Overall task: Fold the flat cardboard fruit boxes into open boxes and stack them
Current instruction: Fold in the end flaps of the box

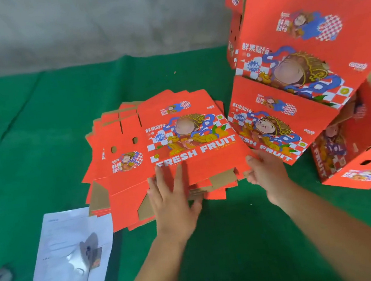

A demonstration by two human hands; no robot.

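A pile of flat red fruit boxes (157,148) lies on the green-covered bench (37,136), the top sheet printed FRESH FRUIT. The left hand (173,198) rests on the pile's near edge, fingers spread flat on top and thumb tucked under the sheet. The right hand (266,172) grips the near right corner of that same sheet, fingers curled beneath. To the right, folded boxes (299,59) lean in a tilted stack (their open brown insides partly visible). A white plastic packet (70,261) lies near the pile's left front.
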